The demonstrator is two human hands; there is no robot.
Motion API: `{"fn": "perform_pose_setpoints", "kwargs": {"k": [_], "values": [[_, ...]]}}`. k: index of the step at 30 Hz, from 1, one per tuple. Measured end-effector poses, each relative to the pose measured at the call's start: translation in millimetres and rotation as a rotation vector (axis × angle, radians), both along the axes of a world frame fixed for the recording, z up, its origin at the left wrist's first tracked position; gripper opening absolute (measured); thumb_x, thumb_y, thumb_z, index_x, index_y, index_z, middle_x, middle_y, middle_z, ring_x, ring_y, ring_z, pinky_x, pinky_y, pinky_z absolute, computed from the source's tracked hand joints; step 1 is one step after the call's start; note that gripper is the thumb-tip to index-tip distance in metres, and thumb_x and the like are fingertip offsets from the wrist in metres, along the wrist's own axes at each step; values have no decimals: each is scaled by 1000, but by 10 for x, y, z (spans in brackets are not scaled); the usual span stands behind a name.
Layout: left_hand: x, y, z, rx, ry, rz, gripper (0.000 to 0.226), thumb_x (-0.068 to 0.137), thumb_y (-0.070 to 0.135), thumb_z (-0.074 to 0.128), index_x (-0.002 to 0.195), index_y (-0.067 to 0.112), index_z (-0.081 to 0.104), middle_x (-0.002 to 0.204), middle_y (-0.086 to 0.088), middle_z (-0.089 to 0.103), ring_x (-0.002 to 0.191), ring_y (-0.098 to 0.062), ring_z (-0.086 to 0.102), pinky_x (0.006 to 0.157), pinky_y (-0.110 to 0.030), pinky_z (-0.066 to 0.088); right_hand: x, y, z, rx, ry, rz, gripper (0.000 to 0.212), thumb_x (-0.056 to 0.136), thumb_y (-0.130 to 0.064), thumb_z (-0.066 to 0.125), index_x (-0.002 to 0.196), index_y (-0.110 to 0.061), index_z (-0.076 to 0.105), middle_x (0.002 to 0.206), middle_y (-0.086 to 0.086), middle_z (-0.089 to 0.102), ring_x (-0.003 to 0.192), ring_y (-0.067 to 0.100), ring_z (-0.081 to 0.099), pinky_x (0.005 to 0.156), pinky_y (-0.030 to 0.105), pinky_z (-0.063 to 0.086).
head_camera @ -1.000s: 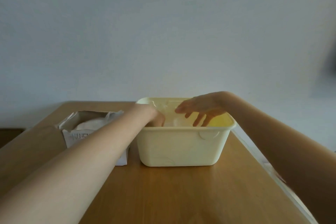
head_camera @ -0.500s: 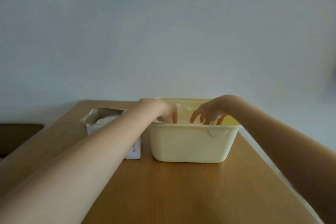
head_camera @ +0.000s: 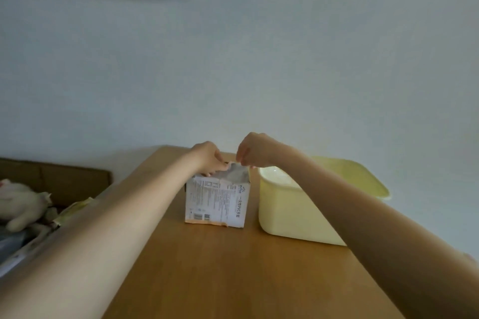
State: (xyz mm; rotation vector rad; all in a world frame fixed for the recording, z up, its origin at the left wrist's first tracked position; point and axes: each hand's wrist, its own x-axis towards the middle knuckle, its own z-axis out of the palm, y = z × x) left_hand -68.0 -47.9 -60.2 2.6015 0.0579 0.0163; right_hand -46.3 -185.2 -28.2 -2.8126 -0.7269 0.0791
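Judged light and crushable, the carton [head_camera: 216, 202], at 9 o'clock of the tub [head_camera: 285, 210], is pinched at its torn top edge by the grips of left hand [head_camera: 207, 156] and right hand [head_camera: 253, 151].

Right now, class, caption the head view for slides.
Left hand and right hand pinch the white printed carton beside yellow plastic tub.

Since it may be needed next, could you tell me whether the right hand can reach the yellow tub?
Probably yes: the right hand pinches the top of the white box, and the yellow tub stands beside it, nothing between; it would need to let go first.
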Motion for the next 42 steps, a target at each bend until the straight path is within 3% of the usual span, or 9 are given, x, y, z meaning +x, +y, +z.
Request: {"fn": "perform_pose_setpoints", "kwargs": {"k": [3,8,12,18,26,30,34,39,42], "values": [[129,-11,-55,8,-31,34,31,89,33,62,102,5,65,96,-13,71,78,-22,65,71,-24,51,92,124,-106,-28,-67,-56,27,91,-8,48,112,1,64,112,15,65,106,28,60,89,30,49],[306,-99,-142,192,-72,68,43,83,47,59,60,11,51,58,-1,55,57,-16,54,66,-28,46,151,183,-84,174,-81,-105,28,90,5,45,110,0,64,110,15,66,88,23,59,73,27,46],[334,-85,-132,99,-106,96,17,85,21,60,81,6,68,57,2,57,58,-14,58,63,-25,48,170,159,-88,95,69,-87,29,87,4,47,111,0,63,92,14,71,83,21,62,82,29,50],[240,119,4,-77,-119,107,20,80,27,73,64,16,66,53,6,62,38,-2,51,52,-18,45,117,175,-162,169,315,-76,28,93,0,47,117,10,57,105,20,67,86,26,62,96,40,49],[180,203,26,-243,-118,133,26,76,31,77,67,14,60,56,0,58,44,-10,47,41,-12,40,101,133,-83,460,146,-95,25,87,9,39,90,1,63,96,22,69,84,29,66,87,41,54],[184,218,28,-353,-135,151,29,77,33,76,71,11,59,56,-3,57,54,-18,51,63,-28,50,32,124,-79,613,313,-51,20,87,10,45,91,-6,55,98,25,67,62,20,59,63,24,52],[164,270,22,-516,-129,189,27,79,26,75,70,8,56,59,-3,52,52,-15,48,51,-24,45,22,143,-192,462,398,4,36,86,-6,62,118,-11,45,104,14,62,87,20,57,80,34,50],[153,284,120,-807,-107,174,24,84,19,70,70,9,53,52,2,44,40,-6,44,45,-14,49,6,277,-277,82,344,150,44,92,0,37,133,-14,47,129,10,51,107,23,54,88,32,50],[152,228,276,-877,-123,128,20,85,19,68,74,9,55,55,1,44,46,-8,43,44,-15,48,28,356,-312,95,381,128,27,93,-6,37,110,-6,59,100,12,60,81,23,59,76,34,51]]}}
